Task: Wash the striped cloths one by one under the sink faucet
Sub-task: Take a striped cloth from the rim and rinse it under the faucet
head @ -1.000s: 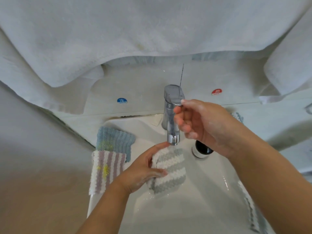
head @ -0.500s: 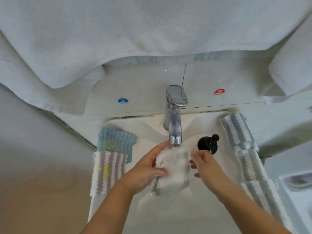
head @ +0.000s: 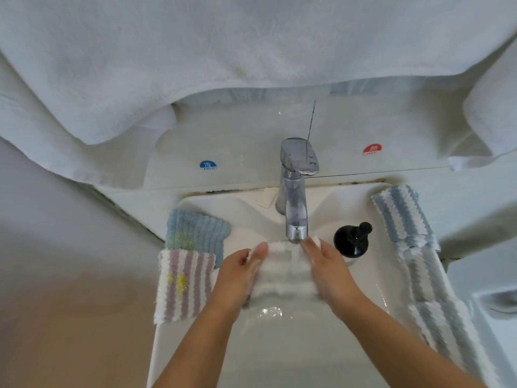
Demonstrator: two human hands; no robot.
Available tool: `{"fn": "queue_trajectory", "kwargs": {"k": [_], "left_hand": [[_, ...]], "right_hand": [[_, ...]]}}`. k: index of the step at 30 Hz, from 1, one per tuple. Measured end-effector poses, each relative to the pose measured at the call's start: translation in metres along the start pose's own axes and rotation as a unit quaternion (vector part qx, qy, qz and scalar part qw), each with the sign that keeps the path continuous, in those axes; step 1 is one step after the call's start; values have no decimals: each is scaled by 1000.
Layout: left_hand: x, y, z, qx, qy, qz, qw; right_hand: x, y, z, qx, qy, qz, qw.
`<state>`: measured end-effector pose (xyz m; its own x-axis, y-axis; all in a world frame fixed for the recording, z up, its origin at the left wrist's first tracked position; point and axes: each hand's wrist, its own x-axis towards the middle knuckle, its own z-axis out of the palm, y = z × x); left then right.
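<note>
A grey-and-white striped cloth (head: 282, 278) is stretched flat under the chrome faucet (head: 295, 191), with water running onto it. My left hand (head: 237, 273) grips its left edge, thumb on top. My right hand (head: 326, 268) grips its right edge. Both hands are inside the white sink (head: 279, 345). On the left rim lie a blue cloth (head: 195, 233) and a purple-and-white striped cloth (head: 181, 287) with yellow stains. Blue-and-white striped cloths (head: 402, 217) lie along the right rim.
A black drain plug (head: 352, 242) sits on the basin to the right of the faucet. White towels (head: 223, 51) hang above the sink. Cold (head: 208, 165) and hot (head: 373, 149) stickers mark the back ledge. A second basin edge (head: 495, 301) shows at far right.
My right hand came down from the faucet handle and took the cloth's right edge. Water started running, and the cloth, bunched before, is spread between both hands.
</note>
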<state>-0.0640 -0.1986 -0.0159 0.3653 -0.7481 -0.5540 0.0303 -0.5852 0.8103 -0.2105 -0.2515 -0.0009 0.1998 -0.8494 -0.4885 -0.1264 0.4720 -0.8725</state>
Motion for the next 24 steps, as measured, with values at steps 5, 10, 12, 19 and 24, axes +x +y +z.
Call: {"fn": "queue_trajectory", "kwargs": {"k": [5, 10, 12, 19, 24], "left_hand": [[-1, 2, 37, 42, 95, 12, 995], [0, 2, 61, 90, 61, 35, 993], [2, 2, 61, 105, 80, 41, 990], [0, 16, 59, 76, 81, 42, 993], [-17, 15, 69, 86, 40, 44, 995]], "right_hand": [[0, 14, 19, -103, 46, 4, 994], [3, 19, 21, -186, 37, -31, 981], [2, 20, 20, -251, 50, -37, 966], [-6, 4, 18, -221, 15, -18, 975], [7, -2, 13, -189, 54, 2, 980]]}}
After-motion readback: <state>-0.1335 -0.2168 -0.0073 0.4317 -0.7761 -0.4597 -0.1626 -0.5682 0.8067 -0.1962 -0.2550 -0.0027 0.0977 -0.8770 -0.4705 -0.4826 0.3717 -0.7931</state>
